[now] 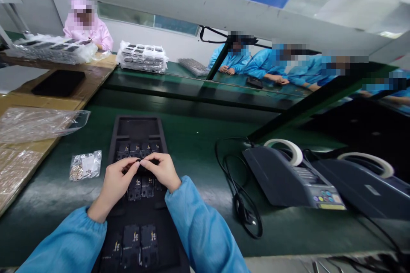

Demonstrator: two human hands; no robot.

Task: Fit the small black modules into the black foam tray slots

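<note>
My left hand (115, 180) and my right hand (162, 169) meet over a black foam tray (137, 127). Thumb and forefinger of each are pinched together on a small dark piece (139, 160), mostly hidden by the fingertips. Several black circuit-board parts with gold contacts lie in the tray, such as one board (147, 186) just below my hands and another board (149, 245) nearer to me. To the left of the tray, a small clear plastic bag (86, 165) of tiny metal parts rests on the green bench (195, 136).
Two dark grey machines (282, 179) with tape rolls (288, 149) and a black cable (238, 204) stand at right. Cardboard (48, 136) with plastic film covers the left side. Wrapped stacked trays (142, 57) sit at the back. Co-workers in blue and pink are beyond. A shelf beam (192, 4) crosses overhead.
</note>
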